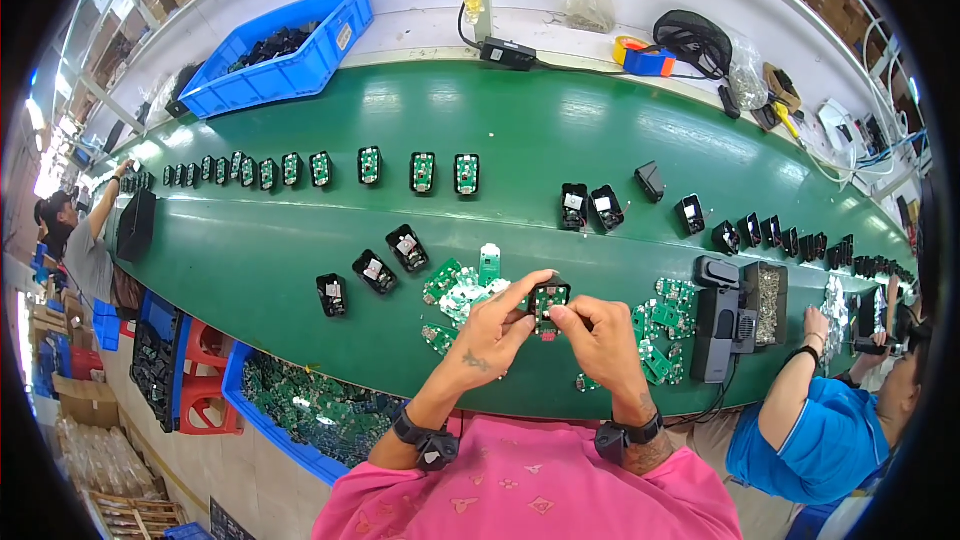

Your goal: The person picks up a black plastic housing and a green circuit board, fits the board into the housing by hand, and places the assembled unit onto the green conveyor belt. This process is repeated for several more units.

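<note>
Over the near edge of the green bench, both my hands hold a small black plastic housing with a green circuit board (548,302) in its open face. My left hand (492,328) is closed around the housing's left side. The thumb of my right hand (602,338) presses on the board, its fingers curled at the right side. Loose green circuit boards (460,292) lie in a pile beside my left hand, and more boards (662,325) are scattered to the right of my right hand. Several black housings (374,271) stand left of the pile.
Housings with boards (422,172) line the far left; other housings (690,214) line the right. A grey-black device (716,325) stands beside a box of small parts (768,305). Blue bins (262,90) (300,432) sit behind and below the bench. A person in blue (815,440) works at right.
</note>
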A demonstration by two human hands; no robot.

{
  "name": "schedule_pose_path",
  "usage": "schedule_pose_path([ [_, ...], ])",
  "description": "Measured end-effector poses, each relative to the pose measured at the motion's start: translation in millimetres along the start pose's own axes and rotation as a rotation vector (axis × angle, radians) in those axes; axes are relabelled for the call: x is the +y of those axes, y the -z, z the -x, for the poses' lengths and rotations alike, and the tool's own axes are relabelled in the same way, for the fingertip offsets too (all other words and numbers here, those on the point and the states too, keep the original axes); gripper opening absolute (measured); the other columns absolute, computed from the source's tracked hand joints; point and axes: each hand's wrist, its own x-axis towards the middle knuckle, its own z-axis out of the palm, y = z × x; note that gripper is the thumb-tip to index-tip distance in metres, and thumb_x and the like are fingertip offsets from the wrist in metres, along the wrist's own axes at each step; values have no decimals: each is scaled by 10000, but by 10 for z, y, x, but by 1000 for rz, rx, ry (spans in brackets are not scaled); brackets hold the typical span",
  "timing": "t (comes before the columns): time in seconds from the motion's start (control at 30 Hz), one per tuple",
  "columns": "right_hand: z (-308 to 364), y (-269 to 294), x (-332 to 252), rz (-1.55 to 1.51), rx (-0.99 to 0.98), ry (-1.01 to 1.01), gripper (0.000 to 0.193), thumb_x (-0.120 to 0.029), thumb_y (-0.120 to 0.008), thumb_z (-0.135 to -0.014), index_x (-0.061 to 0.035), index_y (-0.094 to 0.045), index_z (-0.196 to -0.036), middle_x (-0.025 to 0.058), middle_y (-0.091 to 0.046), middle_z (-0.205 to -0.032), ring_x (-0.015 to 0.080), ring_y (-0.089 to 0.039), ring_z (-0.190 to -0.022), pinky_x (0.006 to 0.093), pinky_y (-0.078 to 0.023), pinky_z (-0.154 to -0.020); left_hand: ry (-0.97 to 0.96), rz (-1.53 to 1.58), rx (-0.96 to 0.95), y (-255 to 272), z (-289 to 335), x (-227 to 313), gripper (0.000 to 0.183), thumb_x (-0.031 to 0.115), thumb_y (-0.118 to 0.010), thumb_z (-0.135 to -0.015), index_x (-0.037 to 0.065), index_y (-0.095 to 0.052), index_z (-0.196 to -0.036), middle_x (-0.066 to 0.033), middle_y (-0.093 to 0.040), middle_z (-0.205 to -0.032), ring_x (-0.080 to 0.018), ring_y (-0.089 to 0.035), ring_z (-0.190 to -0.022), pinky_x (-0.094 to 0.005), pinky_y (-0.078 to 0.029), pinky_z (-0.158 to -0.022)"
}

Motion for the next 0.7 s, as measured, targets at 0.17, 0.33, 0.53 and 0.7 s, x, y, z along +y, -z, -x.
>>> schedule_pose_path([
  [0.17, -6, -53, 63, 250, 3, 14, 289, -207, -652, -934, 5, -622, -741, 110, -538, -563, 222, -530, -482, 354, -391, -489, -23, 234, 165, -112, 38, 9, 421, -9, -522, -950, 9, -484, -1368, -108, -618, -1208, -113, -654, -907, -228, -563, -674],
  [0.33, 15, -160, 53, -126, 46, -65, 206, -131, -590, -968, -9, -622, -1130, 56, -623, -735, 85, -529, -629, 260, -463, -580, -6, 116, 276, -247, -40, -88, 314, 116, -547, -988, 31, -548, -1291, -142, -669, -1120, -164, -697, -856, -260, -587, -558],
  [0.53, 58, -303, 176, -313, 41, -52, 409, -105, -495, -1001, -44, -502, -1406, 78, -661, -929, 88, -582, -787, 261, -510, -699, -83, 92, 350, -342, -50, -159, 287, 142, -543, -998, 34, -568, -1262, -157, -680, -1082, -182, -703, -842, -292, -614, -571],
  [0.7, -6, -327, 258, -269, 84, -47, 408, -121, -510, -1002, -37, -505, -1401, 93, -673, -958, 108, -624, -810, 259, -519, -734, -115, 54, 357, -327, -189, -323, 272, 137, -529, -999, 43, -566, -1251, -165, -676, -1078, -201, -715, -804, -310, -615, -565],
])
